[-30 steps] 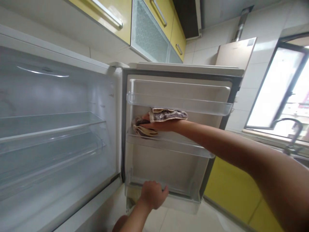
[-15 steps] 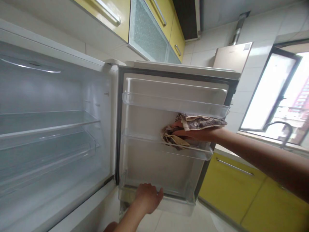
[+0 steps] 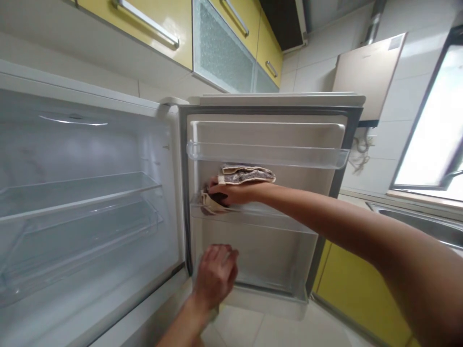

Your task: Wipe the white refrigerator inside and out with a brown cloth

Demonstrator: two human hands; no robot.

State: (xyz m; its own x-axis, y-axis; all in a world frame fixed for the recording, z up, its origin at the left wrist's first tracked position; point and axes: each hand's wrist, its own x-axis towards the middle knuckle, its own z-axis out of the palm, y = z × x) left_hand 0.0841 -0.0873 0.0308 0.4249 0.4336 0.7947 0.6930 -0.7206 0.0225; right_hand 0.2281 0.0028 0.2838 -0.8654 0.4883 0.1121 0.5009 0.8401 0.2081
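The fridge door [image 3: 356, 125] stands wide open, its inner side facing me. My right hand [image 3: 235, 192] is closed on a brown-and-cream cloth [image 3: 248, 176], at the hinge-side end of the middle door shelf [image 3: 275, 220]. One part of the cloth drapes over the back of the hand; another part bunches under the fingers against the shelf. Lower down, my left hand [image 3: 217, 272] hovers before the door near the bottom shelf [image 3: 267, 301]. Its fingers are curled together, slightly blurred, with nothing visible in them.
To the left is the lit fridge compartment [image 3: 90, 149] with a glass shelf [image 3: 79, 195]. A clear top door shelf [image 3: 267, 155] spans above my right hand. Yellow wall cabinets [image 3: 144, 29] hang overhead. A sink [image 3: 419, 221] and yellow base cabinets [image 3: 358, 284] are at right.
My right hand has slid left along the middle shelf with the cloth, toward the hinge side. My left hand has risen from the bottom shelf's edge. The view has shifted slightly.
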